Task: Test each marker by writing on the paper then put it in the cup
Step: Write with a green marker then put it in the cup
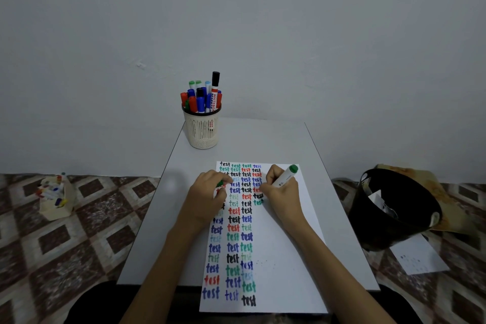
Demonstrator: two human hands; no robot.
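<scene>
A white sheet of paper lies on the small table, covered with several columns of the word "test" in blue, green, red and black. My right hand grips a white marker with a green end, its tip down on the paper by a green "test". My left hand rests on the paper's left side, fingers closed around a small green cap. A cream mesh cup stands at the table's far left corner, filled with several markers.
The white table is narrow, with its edges close on both sides. A cream box of markers sits on the patterned floor at the left. A black bin and a loose sheet lie on the right.
</scene>
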